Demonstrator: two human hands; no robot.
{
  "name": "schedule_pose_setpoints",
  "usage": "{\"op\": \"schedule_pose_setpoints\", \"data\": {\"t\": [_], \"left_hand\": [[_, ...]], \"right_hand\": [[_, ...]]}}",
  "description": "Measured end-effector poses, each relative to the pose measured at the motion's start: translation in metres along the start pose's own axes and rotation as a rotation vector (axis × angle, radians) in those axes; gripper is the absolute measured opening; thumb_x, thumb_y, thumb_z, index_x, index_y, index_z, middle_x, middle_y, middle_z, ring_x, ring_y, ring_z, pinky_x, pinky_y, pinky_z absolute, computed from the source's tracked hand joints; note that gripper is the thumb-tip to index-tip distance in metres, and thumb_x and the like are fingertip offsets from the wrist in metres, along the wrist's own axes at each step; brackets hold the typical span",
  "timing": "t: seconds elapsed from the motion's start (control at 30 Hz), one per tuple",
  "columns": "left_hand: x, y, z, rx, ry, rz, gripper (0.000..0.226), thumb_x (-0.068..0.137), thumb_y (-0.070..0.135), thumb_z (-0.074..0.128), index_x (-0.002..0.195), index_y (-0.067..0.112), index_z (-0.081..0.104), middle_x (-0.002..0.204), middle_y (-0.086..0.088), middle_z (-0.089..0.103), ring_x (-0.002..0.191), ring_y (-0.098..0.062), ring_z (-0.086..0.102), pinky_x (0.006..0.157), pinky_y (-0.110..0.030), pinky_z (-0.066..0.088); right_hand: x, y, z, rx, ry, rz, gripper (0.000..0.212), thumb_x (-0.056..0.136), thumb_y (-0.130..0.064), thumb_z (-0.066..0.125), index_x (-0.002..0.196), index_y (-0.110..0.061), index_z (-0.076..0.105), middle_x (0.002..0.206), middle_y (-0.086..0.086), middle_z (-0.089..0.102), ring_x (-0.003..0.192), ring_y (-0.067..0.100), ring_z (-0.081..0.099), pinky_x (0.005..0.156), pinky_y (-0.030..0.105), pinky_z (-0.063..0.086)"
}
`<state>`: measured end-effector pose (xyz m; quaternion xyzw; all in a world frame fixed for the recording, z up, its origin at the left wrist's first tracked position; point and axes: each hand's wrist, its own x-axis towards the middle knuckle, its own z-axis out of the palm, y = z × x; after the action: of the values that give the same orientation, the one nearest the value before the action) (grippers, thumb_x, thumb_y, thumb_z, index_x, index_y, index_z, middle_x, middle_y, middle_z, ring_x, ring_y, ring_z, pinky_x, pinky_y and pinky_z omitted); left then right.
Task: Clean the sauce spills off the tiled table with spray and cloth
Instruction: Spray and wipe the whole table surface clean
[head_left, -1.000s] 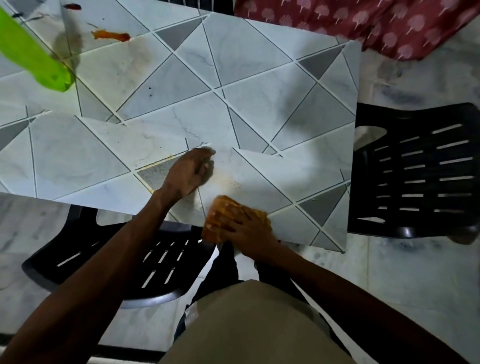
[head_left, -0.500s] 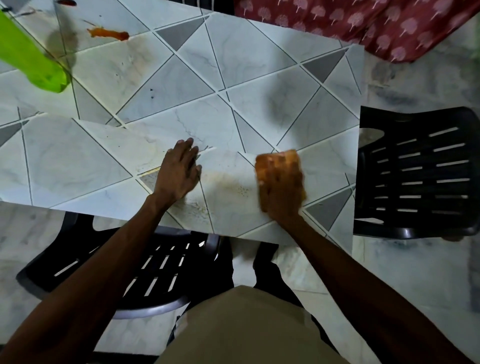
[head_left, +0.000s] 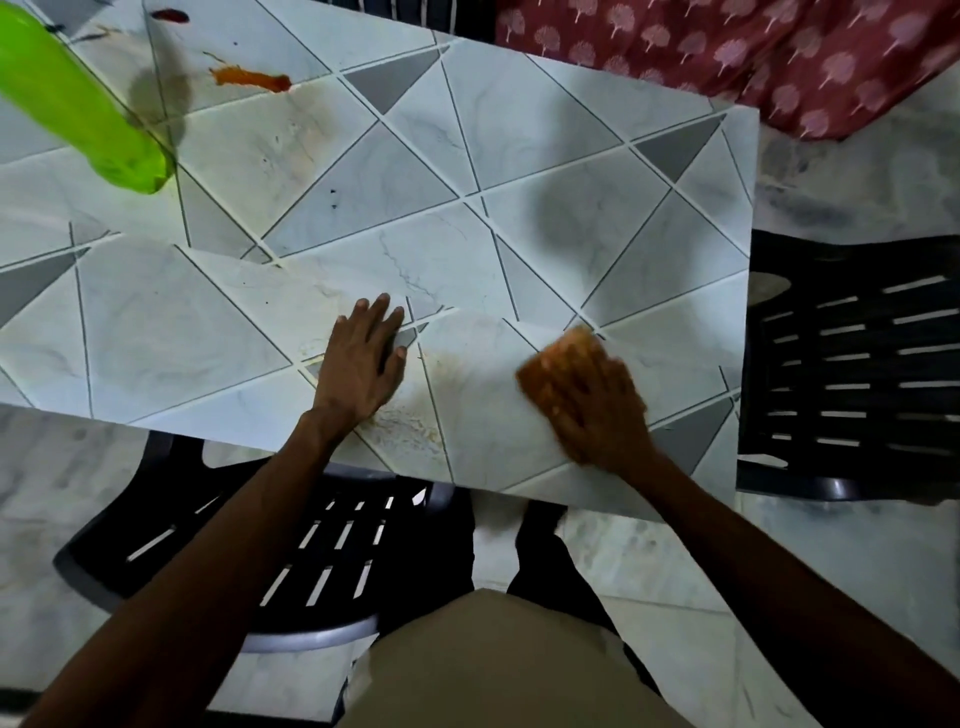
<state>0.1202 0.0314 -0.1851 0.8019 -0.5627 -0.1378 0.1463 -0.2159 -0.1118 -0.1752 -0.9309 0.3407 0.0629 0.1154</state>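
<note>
Marble-patterned tiles in pale grey-white, cut by dark diagonal grout lines with a few solid grey triangles, cover the tiled table (head_left: 545, 171), which fills the upper part of the view. Near its front edge the left hand (head_left: 358, 364) lies flat and open on the surface, fingers spread, gripping nothing. Just right of it a faint yellowish smear (head_left: 415, 431) of sauce residue stains the tile down to the edge. Further right the right hand (head_left: 597, 410) presses down on an orange cloth (head_left: 558, 358), fingers bent over it and holding it against the tile; both are motion-blurred, and the cloth shows mostly ahead of the fingertips. At the far left of the table an orange-red sauce spill (head_left: 254, 79) lies on the tile, with a smaller dark red spot (head_left: 169, 15) beyond it at the top edge. A bright green bottle (head_left: 78, 101) stands close to that spill at the left margin, its top out of frame. A black slatted plastic chair (head_left: 857, 364) sits beside the table's right end, and a second black chair (head_left: 260, 545) is tucked beneath the front edge under the left forearm. Red fabric with a pale tree print (head_left: 753, 57) lies past the far right corner. Underfoot, the floor (head_left: 857, 571) is glossy pale marble-look tile.
</note>
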Motion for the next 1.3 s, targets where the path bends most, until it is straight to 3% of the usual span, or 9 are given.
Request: {"op": "schedule_pose_setpoints", "data": {"t": [0.13, 0.27, 0.4, 0.57, 0.7, 0.9, 1.03, 1.13, 1.3], "left_hand": [[0.0, -0.001, 0.002, -0.008, -0.004, -0.006, 0.051, 0.098, 0.032, 0.042, 0.147, 0.015, 0.045, 0.158, -0.008, 0.035, 0.145, -0.034, 0.03, 0.113, -0.053, 0.031], [0.004, -0.008, -0.003, -0.045, -0.015, 0.024, 0.049, 0.101, 0.031, 0.038, 0.148, 0.019, 0.043, 0.159, -0.005, 0.033, 0.147, -0.031, 0.027, 0.114, -0.05, 0.029], [0.004, -0.014, 0.0, -0.081, 0.033, 0.066, 0.046, 0.101, 0.029, 0.041, 0.145, 0.02, 0.048, 0.157, -0.005, 0.036, 0.146, -0.031, 0.031, 0.111, -0.048, 0.032], [0.004, -0.016, 0.003, -0.098, 0.05, 0.053, 0.047, 0.1, 0.029, 0.04, 0.145, 0.02, 0.049, 0.157, -0.004, 0.036, 0.145, -0.031, 0.032, 0.111, -0.05, 0.032], [0.005, -0.012, 0.0, -0.071, 0.042, 0.049, 0.049, 0.098, 0.03, 0.035, 0.142, 0.016, 0.051, 0.155, -0.009, 0.039, 0.142, -0.035, 0.036, 0.108, -0.052, 0.035], [0.006, -0.013, -0.013, -0.035, 0.002, 0.119, 0.051, 0.097, 0.03, 0.035, 0.139, 0.008, 0.054, 0.15, -0.017, 0.045, 0.137, -0.041, 0.042, 0.105, -0.048, 0.041], [-0.005, -0.006, -0.011, 0.017, 0.017, 0.11, 0.045, 0.096, 0.031, 0.046, 0.132, 0.007, 0.058, 0.143, -0.016, 0.053, 0.13, -0.036, 0.049, 0.1, -0.046, 0.046], [-0.026, -0.002, -0.006, 0.021, 0.035, 0.073, 0.044, 0.096, 0.034, 0.048, 0.131, 0.007, 0.057, 0.141, -0.016, 0.053, 0.126, -0.037, 0.052, 0.098, -0.047, 0.047], [-0.065, 0.007, -0.003, 0.017, 0.079, 0.038, 0.049, 0.096, 0.039, 0.049, 0.131, 0.007, 0.057, 0.138, -0.017, 0.054, 0.122, -0.037, 0.054, 0.099, -0.047, 0.047]], "right_hand": [[0.083, -0.07, -0.01, 0.009, 0.074, 0.166, 0.072, 0.09, -0.053, 0.043, 0.157, -0.031, 0.029, 0.165, 0.002, 0.026, 0.151, 0.038, 0.02, 0.119, 0.059, 0.019], [0.05, -0.137, 0.011, 0.033, 0.045, -0.137, 0.073, 0.088, -0.049, 0.05, 0.156, -0.031, 0.032, 0.166, 0.002, 0.024, 0.151, 0.038, 0.019, 0.119, 0.06, 0.016], [-0.026, -0.106, 0.022, -0.001, 0.004, -0.293, 0.069, 0.091, -0.052, 0.051, 0.156, -0.037, 0.031, 0.166, 0.0, 0.023, 0.154, 0.03, 0.015, 0.121, 0.056, 0.014], [-0.012, -0.009, 0.005, -0.049, -0.025, 0.101, 0.07, 0.094, -0.057, 0.041, 0.158, -0.037, 0.022, 0.167, 0.004, 0.018, 0.154, 0.033, 0.012, 0.117, 0.065, 0.019], [0.082, -0.047, -0.003, -0.019, 0.065, 0.412, 0.076, 0.089, -0.056, 0.034, 0.158, -0.025, 0.026, 0.164, 0.013, 0.024, 0.15, 0.044, 0.019, 0.118, 0.064, 0.018], [0.057, -0.143, 0.011, 0.019, 0.05, -0.024, 0.075, 0.09, -0.053, 0.043, 0.159, -0.029, 0.024, 0.168, 0.003, 0.016, 0.153, 0.038, 0.011, 0.12, 0.061, 0.013], [-0.039, -0.106, 0.023, 0.006, 0.029, -0.236, 0.07, 0.092, -0.051, 0.049, 0.157, -0.033, 0.03, 0.166, -0.003, 0.022, 0.153, 0.034, 0.018, 0.119, 0.057, 0.018], [-0.09, -0.044, 0.022, 0.024, 0.063, -0.113, 0.07, 0.089, -0.045, 0.055, 0.155, -0.032, 0.035, 0.165, 0.0, 0.025, 0.153, 0.031, 0.019, 0.117, 0.058, 0.025], [-0.066, 0.006, 0.01, -0.012, -0.001, 0.328, 0.07, 0.091, -0.051, 0.036, 0.156, -0.027, 0.032, 0.164, 0.011, 0.027, 0.151, 0.04, 0.023, 0.113, 0.062, 0.029]]}}
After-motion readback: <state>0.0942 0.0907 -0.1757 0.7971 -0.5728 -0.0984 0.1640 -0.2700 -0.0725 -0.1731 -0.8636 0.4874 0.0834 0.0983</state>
